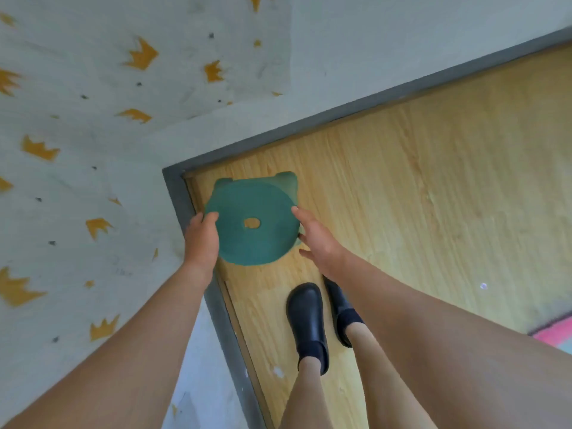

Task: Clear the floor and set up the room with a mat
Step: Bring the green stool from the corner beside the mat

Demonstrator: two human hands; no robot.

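A round green plastic stool [252, 205] with a hole in the middle of its seat stands in the corner of the room on the wooden floor [418, 187]. My left hand [201, 239] grips the left rim of the seat. My right hand [315, 239] rests against the right rim with its fingers spread; whether it grips is unclear. Two of the stool's legs show beyond the seat's far edge. A pink and grey strip, possibly a mat [557, 332], shows at the right edge.
Two walls meet at the corner, with a dark grey skirting board [340, 114] along their base. The left wall [77, 150] carries yellow crown marks. My feet in black shoes [306, 314] stand just behind the stool.
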